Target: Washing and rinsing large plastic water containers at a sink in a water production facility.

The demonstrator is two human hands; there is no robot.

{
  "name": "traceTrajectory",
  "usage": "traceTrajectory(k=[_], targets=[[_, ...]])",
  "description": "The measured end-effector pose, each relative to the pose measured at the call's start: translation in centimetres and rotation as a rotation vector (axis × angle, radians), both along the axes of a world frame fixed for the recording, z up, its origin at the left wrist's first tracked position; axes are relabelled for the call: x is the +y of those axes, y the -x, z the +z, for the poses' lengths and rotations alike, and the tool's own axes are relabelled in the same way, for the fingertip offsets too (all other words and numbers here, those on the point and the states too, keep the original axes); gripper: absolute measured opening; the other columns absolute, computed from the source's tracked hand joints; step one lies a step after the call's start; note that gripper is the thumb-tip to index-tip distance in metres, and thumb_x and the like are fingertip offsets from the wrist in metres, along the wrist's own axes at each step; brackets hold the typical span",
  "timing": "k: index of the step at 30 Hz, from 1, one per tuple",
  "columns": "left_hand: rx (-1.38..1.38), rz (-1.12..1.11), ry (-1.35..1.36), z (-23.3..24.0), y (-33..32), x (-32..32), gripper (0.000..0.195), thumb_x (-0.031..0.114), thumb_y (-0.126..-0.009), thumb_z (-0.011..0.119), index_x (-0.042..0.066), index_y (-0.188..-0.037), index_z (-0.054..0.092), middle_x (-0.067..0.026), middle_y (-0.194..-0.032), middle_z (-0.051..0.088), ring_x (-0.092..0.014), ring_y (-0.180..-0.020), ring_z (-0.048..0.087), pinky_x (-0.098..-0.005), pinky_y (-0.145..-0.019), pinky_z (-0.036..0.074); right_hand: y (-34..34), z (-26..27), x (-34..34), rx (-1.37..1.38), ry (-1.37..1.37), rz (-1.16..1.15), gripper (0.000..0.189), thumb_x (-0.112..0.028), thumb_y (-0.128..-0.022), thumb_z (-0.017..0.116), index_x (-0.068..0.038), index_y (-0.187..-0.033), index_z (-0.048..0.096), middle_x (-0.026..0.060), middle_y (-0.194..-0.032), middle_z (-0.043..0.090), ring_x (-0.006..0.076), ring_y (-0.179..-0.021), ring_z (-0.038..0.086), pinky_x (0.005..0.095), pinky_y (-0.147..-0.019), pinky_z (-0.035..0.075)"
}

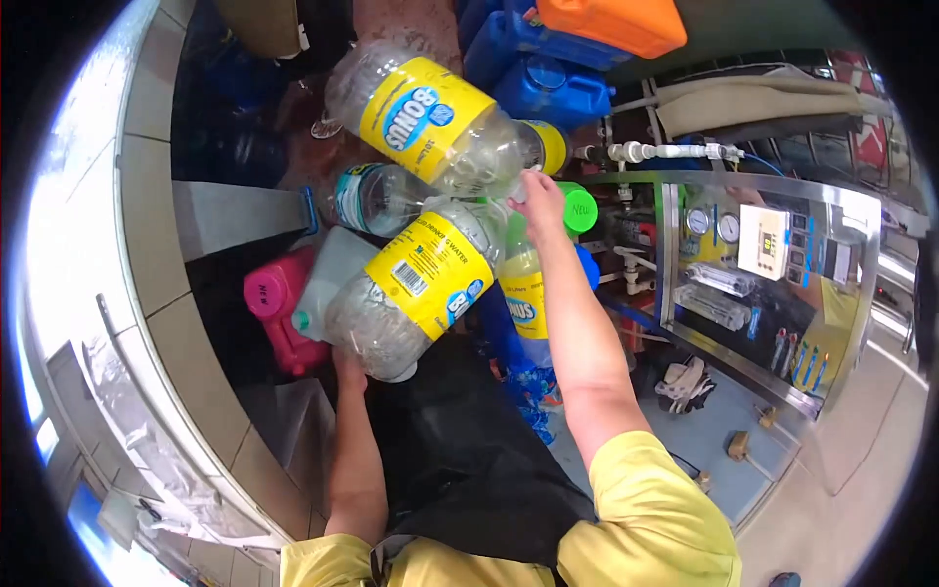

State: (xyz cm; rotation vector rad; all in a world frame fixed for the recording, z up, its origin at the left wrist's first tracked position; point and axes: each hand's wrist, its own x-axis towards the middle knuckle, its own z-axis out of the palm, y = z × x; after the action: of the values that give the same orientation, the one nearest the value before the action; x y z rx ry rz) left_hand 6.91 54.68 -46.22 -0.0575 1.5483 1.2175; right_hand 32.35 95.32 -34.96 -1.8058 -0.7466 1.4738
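Note:
A large clear plastic water bottle (411, 290) with a yellow label is held tilted in front of my black apron (469, 440). My left hand (352, 373) holds it from below at its base, fingers hidden behind it. A second large bottle (429, 117) with a matching label lies just beyond, its neck end towards my right hand (539, 202). That hand is closed on a pale piece at the bottle necks; which bottle it belongs to I cannot tell. Under my right forearm stands another yellow-labelled bottle (522, 297), beside a green cap (579, 208).
Farther off are blue jerrycans (554, 88) and an orange one (616, 26). A pink jerrycan (282, 308) and a grey container (334, 275) stand left, by a tiled wall (194, 330). At right, a metal-framed panel (770, 279) carries gauges; white pipes (660, 152) run above it.

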Motion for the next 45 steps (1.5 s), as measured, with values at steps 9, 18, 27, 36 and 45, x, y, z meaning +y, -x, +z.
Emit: traceTrajectory(k=[9,18,27,36,45], targets=[[-0.006,0.210,0.197,13.7,-6.0,0.5,0.042,0.019,-0.089,0.063,0.002,-0.126,0.054,-0.0051,-0.114,0.059,-0.016,-0.103,0.055,-0.0324,-0.088,0.045,2.3,-0.3,-1.9,0.013,0.008,0.013,0.023,-0.021,-0.086,0.071,-0.005,-0.102,0.070,0.0015,-0.088,0.064,0.0122,-0.075,0.058,0.0323,-0.061,0.056],[0.272,0.019,0.299,18.3,-9.3,-6.0,0.023,0.016,-0.094,0.057,0.000,-0.111,0.052,-0.0052,-0.090,0.059,-0.016,-0.086,0.056,-0.0311,-0.078,0.044,5.4,-3.3,-3.2,-0.243,-0.112,0.231,0.028,-0.028,-0.084,0.073,-0.005,-0.100,0.074,0.0036,-0.084,0.069,0.0151,-0.072,0.063,0.0311,-0.060,0.053],[0.530,-0.133,0.265,25.4,-10.6,-8.5,0.040,0.018,-0.093,0.061,-0.004,-0.124,0.049,-0.0196,-0.112,0.063,-0.029,-0.105,0.061,-0.0372,-0.094,0.045,7.1,-5.3,-3.7,-0.657,-0.552,0.574,0.039,-0.036,-0.077,0.075,-0.003,-0.097,0.075,0.0166,-0.082,0.072,0.0297,-0.076,0.070,0.0390,-0.075,0.054],[0.571,-0.228,0.273,34.5,-10.2,-8.4,0.030,0.020,-0.090,0.063,-0.003,-0.109,0.055,-0.0188,-0.095,0.065,-0.031,-0.091,0.065,-0.0399,-0.082,0.050,8.9,2.6,-9.6,-0.810,-0.609,1.093,0.075,-0.047,-0.067,0.082,-0.007,-0.126,0.061,0.0217,-0.119,0.057,0.0387,-0.112,0.055,0.0448,-0.095,0.047],[0.648,-0.450,0.152,38.1,-7.5,-7.4,0.024,0.019,-0.085,0.063,0.000,-0.099,0.057,-0.0212,-0.082,0.064,-0.039,-0.082,0.065,-0.0428,-0.073,0.051,1.9,0.1,-19.1,-1.057,-0.245,1.706,0.068,-0.047,-0.072,0.077,-0.017,-0.130,0.060,0.0211,-0.143,0.044,0.0421,-0.139,0.033,0.0533,-0.111,0.034]])
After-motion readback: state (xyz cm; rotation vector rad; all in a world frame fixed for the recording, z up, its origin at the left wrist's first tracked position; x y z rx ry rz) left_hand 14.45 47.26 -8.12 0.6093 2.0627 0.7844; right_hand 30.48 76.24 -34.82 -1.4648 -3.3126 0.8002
